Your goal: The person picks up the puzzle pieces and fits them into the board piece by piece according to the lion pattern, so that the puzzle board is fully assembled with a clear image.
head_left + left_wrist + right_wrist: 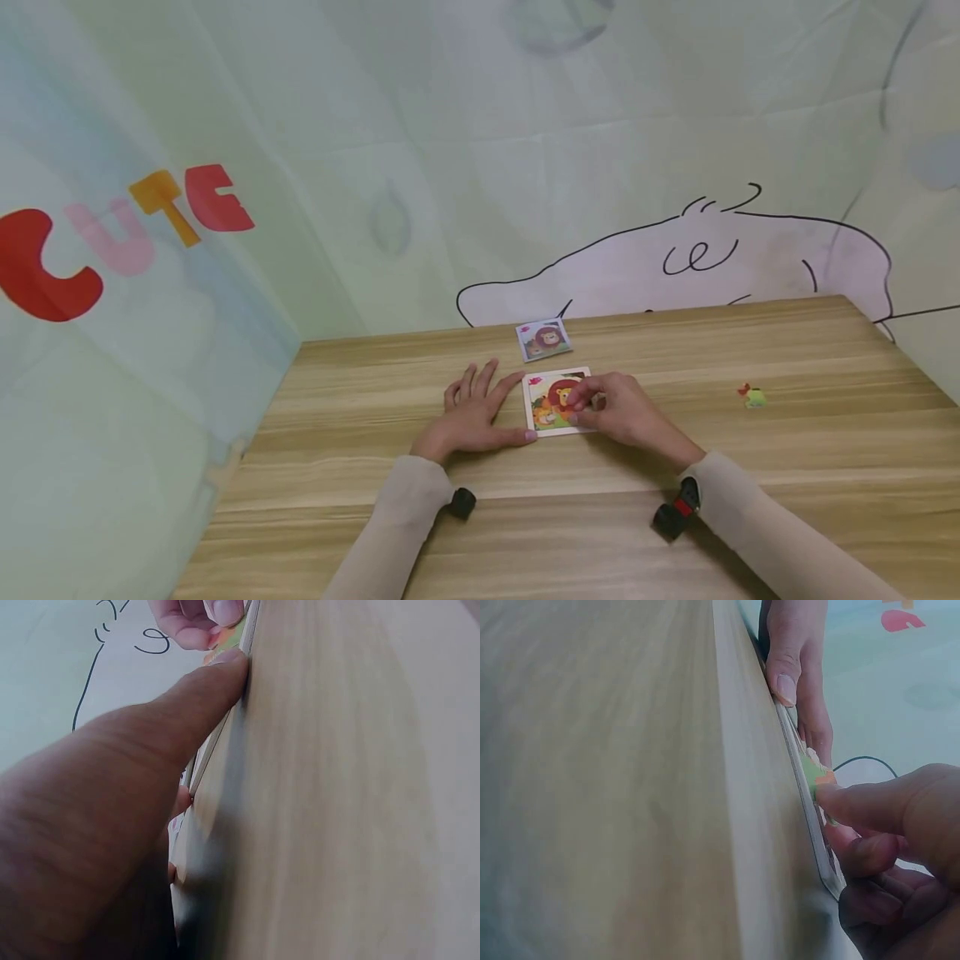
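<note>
A small square jigsaw puzzle board (pixel 551 417) with a lion picture and a white border lies flat on the table. My left hand (pixel 474 419) rests at its left side, fingers spread, with the thumb touching the lower left corner. Over the board's right part, my right hand (pixel 617 408) pinches a puzzle piece between thumb and fingers. In the right wrist view this green and orange piece (pixel 812 774) stands tilted at the board's surface. The fingers hide the board's right side, so how far the piece sits in it cannot be seen.
Behind the board lies a square card (pixel 543 340) with a similar lion picture. A loose green and red puzzle piece (pixel 754 397) lies to the right on the wooden table (pixel 360 400). A printed cloth backdrop (pixel 420 150) rises behind the table's far edge.
</note>
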A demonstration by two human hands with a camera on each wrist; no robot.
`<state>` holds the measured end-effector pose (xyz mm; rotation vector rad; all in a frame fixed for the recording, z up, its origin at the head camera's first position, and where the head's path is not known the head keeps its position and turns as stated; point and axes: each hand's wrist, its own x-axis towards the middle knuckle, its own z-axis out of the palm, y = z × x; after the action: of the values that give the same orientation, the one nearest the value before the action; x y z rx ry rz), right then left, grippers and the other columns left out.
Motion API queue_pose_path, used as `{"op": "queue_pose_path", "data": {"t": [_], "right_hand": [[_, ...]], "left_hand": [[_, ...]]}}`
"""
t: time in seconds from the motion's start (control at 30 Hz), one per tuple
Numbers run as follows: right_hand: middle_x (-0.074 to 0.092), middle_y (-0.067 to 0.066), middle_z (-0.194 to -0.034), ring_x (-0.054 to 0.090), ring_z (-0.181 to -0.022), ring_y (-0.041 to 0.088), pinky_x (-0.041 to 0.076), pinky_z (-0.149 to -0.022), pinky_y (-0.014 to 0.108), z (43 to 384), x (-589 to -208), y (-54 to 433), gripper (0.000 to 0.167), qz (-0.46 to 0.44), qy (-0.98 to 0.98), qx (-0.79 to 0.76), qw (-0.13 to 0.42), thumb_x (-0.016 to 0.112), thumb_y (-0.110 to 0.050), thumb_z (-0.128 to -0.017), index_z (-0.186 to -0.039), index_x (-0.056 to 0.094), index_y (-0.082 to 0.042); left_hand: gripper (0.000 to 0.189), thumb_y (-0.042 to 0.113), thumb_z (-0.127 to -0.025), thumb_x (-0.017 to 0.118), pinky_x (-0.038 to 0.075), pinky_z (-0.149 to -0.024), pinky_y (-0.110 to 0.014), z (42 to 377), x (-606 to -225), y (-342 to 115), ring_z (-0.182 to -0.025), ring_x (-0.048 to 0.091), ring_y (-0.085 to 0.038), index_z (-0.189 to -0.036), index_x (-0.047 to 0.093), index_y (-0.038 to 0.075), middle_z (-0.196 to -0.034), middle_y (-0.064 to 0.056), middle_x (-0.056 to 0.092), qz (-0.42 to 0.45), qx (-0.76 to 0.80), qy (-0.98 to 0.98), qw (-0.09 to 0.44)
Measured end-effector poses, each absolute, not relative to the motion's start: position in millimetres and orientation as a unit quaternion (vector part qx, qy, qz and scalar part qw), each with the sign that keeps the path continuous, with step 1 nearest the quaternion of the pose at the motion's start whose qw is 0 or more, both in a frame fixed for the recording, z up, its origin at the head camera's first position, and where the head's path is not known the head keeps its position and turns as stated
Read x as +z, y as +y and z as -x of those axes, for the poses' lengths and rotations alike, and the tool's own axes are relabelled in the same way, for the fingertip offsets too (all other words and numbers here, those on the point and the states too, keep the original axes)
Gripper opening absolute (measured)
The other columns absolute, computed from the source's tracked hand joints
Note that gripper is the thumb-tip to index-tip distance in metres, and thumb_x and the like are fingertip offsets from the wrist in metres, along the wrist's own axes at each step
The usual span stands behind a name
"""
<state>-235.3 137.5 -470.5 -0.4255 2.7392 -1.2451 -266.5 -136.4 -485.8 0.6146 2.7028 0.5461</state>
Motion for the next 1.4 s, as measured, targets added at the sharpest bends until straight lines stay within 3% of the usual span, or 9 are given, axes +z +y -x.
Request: {"op": "queue_pose_path", "data": {"t": [0.47,0.97,1.4], "right_hand": [[0.069,0.0,-0.09,0.054,-0.082,0.015,0.04,-0.071,0.025,238.3,-471.4,139.3,0.013,0.154,0.909,-0.383,0.061,0.084,-0.013,-0.092,-0.104,0.079,-0.011],[0.072,0.001,-0.089,0.055,-0.086,0.016,0.04,-0.078,0.029,238.1,-466.9,136.8,0.006,0.167,0.913,-0.366,0.06,0.084,-0.012,-0.092,-0.097,0.081,-0.012],[0.07,0.0,-0.088,0.053,-0.081,0.014,0.039,-0.073,0.026,237.1,-466.8,137.3,0.01,0.166,0.915,-0.364,0.049,0.085,-0.016,-0.091,-0.098,0.079,-0.013]], "left_hand": [[0.1,0.074,-0.091,0.067,-0.005,-0.13,-0.07,267.1,-485.7,-135.9,-0.169,-0.015,-0.043,-0.172,0.016,0.044,-0.184,-0.008,-0.009,-0.214,0.187,0.946,0.155],[0.1,0.073,-0.091,0.067,-0.005,-0.13,-0.07,265.6,-483.9,-135.3,-0.169,-0.015,-0.042,-0.172,0.016,0.043,-0.184,-0.008,-0.009,-0.21,0.188,0.946,0.159],[0.1,0.074,-0.091,0.067,-0.004,-0.13,-0.071,266.8,-485.7,-135.3,-0.169,-0.014,-0.043,-0.172,0.016,0.043,-0.184,-0.008,-0.009,-0.212,0.186,0.947,0.157]]}}
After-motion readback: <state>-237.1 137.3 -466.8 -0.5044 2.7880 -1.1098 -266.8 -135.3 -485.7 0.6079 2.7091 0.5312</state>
